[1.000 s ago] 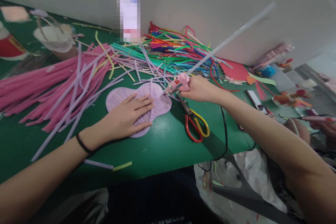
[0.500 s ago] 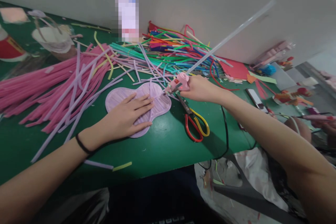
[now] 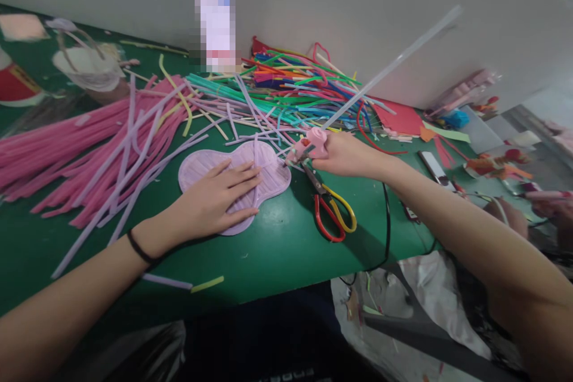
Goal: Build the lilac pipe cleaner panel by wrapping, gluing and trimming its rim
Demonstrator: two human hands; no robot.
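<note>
My left hand point(image 3: 215, 198) lies flat, fingers spread, on a lilac lobed piece point(image 3: 268, 168) made of pipe cleaners on the green table point(image 3: 277, 250). My right hand point(image 3: 347, 155) is closed around a pink glue gun point(image 3: 310, 144). The gun's nozzle points at the right edge of the lilac piece. A long clear glue stick point(image 3: 394, 62) juts out of the back of the gun, up and to the right.
Red and yellow handled scissors point(image 3: 331, 212) lie just right of the lilac piece. Pink pipe cleaners point(image 3: 67, 143) are heaped at the left, and multicoloured ones point(image 3: 290, 89) lie along the white wall. A black cord point(image 3: 385, 227) drops over the table edge. Another person's hand point(image 3: 555, 209) is at the far right.
The glue gun and my right hand have shifted slightly right, away from the lilac piece's edge. My left hand has stayed put.
</note>
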